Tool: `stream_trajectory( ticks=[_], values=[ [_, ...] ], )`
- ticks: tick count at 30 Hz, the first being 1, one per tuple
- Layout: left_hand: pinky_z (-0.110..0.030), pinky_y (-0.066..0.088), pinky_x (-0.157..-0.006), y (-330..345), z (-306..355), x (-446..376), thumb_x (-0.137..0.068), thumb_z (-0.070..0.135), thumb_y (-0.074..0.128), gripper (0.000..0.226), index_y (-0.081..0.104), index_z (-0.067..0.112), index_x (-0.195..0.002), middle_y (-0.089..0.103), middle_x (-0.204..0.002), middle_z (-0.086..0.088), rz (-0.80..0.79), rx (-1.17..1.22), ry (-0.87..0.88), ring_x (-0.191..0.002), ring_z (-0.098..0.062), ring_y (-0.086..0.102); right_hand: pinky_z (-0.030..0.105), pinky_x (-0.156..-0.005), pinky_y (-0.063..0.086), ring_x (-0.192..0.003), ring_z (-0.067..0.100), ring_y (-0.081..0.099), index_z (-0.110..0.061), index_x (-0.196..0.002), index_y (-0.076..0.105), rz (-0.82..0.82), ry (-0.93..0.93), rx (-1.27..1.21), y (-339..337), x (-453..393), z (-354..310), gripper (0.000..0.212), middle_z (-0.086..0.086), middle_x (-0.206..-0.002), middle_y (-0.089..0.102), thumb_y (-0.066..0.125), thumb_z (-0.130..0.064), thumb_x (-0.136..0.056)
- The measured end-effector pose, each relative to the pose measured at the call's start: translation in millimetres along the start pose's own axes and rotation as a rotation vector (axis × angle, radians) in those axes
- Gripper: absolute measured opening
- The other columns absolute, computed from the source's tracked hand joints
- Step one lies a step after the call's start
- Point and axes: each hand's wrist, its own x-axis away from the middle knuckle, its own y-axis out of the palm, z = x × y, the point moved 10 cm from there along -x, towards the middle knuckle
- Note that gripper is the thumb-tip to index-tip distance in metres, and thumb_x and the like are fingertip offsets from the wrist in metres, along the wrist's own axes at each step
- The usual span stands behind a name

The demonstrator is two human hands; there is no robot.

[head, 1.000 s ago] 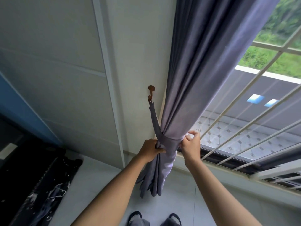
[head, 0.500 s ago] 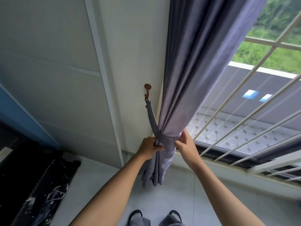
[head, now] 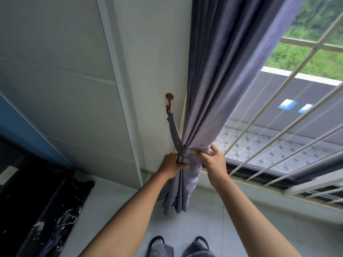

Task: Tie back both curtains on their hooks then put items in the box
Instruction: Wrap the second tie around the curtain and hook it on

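A grey-purple curtain (head: 222,75) hangs at the left side of the window, gathered into a bundle low down. A matching tieback strap (head: 174,132) runs from a brown wall hook (head: 169,101) down and around the bundle. My left hand (head: 171,165) grips the strap and the curtain's left side where the band crosses. My right hand (head: 214,161) pinches the band on the bundle's right side, fingers curled over the fabric. The curtain's loose end hangs below my hands to near the floor.
A white window grille (head: 278,138) slants along the right, with the sill below it. A dark rack with a wire hanger (head: 66,218) lies on the floor at the left. My slippered feet (head: 178,245) stand on pale tiles below.
My right hand has slid from the bundle's right edge in over the band, and my view has drifted a little; the left hand keeps its grip.
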Motion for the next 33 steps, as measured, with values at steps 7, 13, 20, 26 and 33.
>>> stream_trajectory(
  ticks=[7, 13, 20, 26, 33],
  values=[
    [-0.010, 0.034, -0.049, 2.8, -0.1, 2.4, -0.078, 0.027, 0.075, 0.030, 0.065, 0.008, -0.100, 0.058, -0.075, 0.000, -0.076, -0.037, 0.002, -0.070, -0.014, 0.052, 0.043, -0.086, 0.056, -0.098, 0.032, 0.068, -0.014, -0.106, 0.063, -0.069, -0.040, -0.047, 6.5, -0.3, -4.5, 0.040, 0.013, -0.100, 0.073, 0.073, -0.009, -0.068],
    [-0.026, 0.043, -0.070, -7.7, -15.5, 6.0, -0.084, 0.027, 0.066, 0.027, 0.063, 0.010, -0.105, 0.070, -0.104, -0.003, -0.088, -0.092, 0.008, -0.090, -0.021, 0.064, 0.046, -0.091, 0.054, -0.100, 0.028, 0.068, -0.014, -0.108, 0.063, -0.105, -0.044, -0.024, 7.5, -1.4, -6.2, 0.040, 0.011, -0.103, 0.072, 0.072, -0.011, -0.070],
    [-0.025, 0.043, -0.065, 6.6, -11.9, 14.8, -0.081, 0.034, 0.067, 0.031, 0.057, 0.019, -0.106, 0.065, -0.085, 0.001, -0.073, -0.042, -0.005, -0.086, -0.023, 0.065, 0.044, -0.085, 0.057, -0.100, 0.033, 0.066, -0.008, -0.106, 0.056, -0.067, -0.084, 0.007, 9.3, -2.9, -8.4, 0.031, 0.018, -0.103, 0.069, 0.066, 0.004, -0.080],
    [-0.022, 0.041, -0.062, 17.4, 5.6, 20.3, -0.083, 0.040, 0.062, 0.046, 0.046, 0.024, -0.124, 0.066, -0.096, -0.002, -0.069, 0.026, 0.014, -0.087, -0.021, 0.063, 0.037, -0.081, 0.058, -0.098, 0.026, 0.069, -0.013, -0.112, 0.052, -0.079, -0.099, -0.002, 12.3, -4.9, -9.2, 0.039, 0.012, -0.104, 0.070, 0.069, 0.004, -0.080],
    [-0.030, 0.038, -0.070, 23.7, 6.8, 4.2, -0.098, 0.030, 0.048, 0.032, 0.059, 0.002, -0.108, 0.066, -0.106, -0.020, -0.049, -0.070, -0.017, -0.099, -0.034, 0.061, 0.040, -0.087, 0.055, -0.102, 0.024, 0.063, -0.021, -0.110, 0.052, -0.087, -0.108, 0.107, 13.1, -11.4, -9.2, 0.052, 0.007, -0.107, 0.067, 0.079, -0.003, -0.070]
  ],
)
